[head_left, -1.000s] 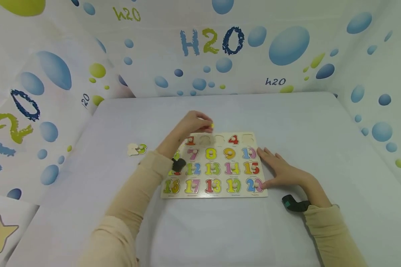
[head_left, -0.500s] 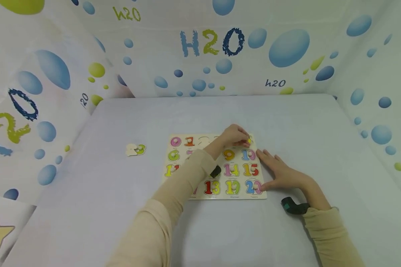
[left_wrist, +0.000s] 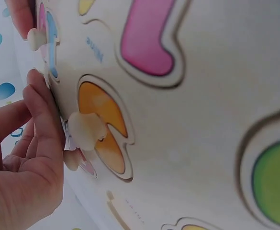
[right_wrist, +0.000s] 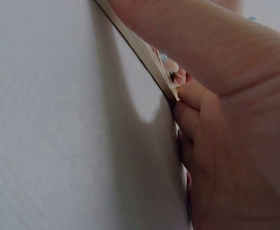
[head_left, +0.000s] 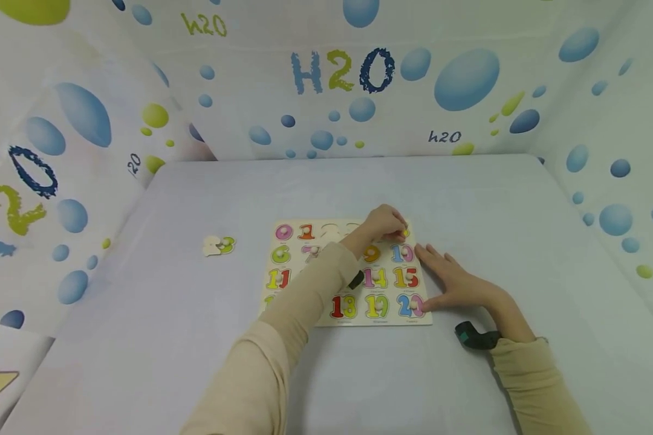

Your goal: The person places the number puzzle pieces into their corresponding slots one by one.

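A wooden number puzzle board (head_left: 393, 305) with knobbed number pieces lies in the middle of the table. My left hand (head_left: 383, 223) reaches across it and pinches a small yellow puzzle piece (head_left: 406, 232) at the recess in the top right corner. In the left wrist view, the curled fingers (left_wrist: 46, 115) hide most of that piece. My right hand (head_left: 457, 284) rests at the board's right edge, with its fingers and thumb spread against it. The right wrist view shows the thumb (right_wrist: 178, 33) along the board's rim.
Left of the board, a green number piece (head_left: 227, 244) and a pale blank-faced piece (head_left: 211, 245) lie overlapping on the white tabletop (head_left: 114, 338). A printed curtain (head_left: 239, 78) rises behind the table and along both sides.
My left hand has carried the yellow puzzle piece from above the board's top edge rightward and down to the top right recess, then stayed there. My right hand has kept its place.
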